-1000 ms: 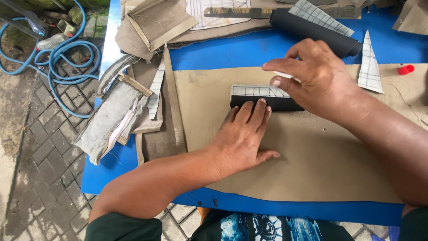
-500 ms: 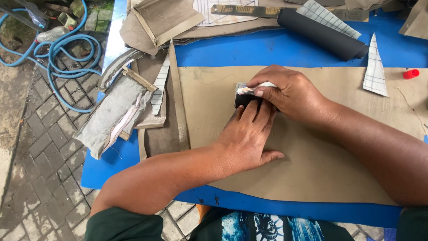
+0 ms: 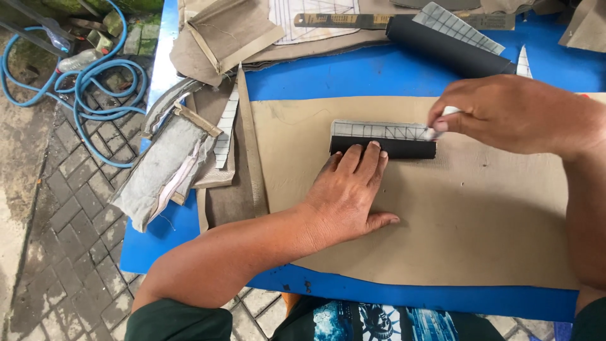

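Pressing flat, open, on a black strip atop tan sheet: left hand. Pinching white chalk at the strip's end: right hand.

Tan sheet; blue table; black strip, white grid-lined top; blue hose.

Dark green short sleeves, bare forearms, and blue-and-white printed cloth at the lap.
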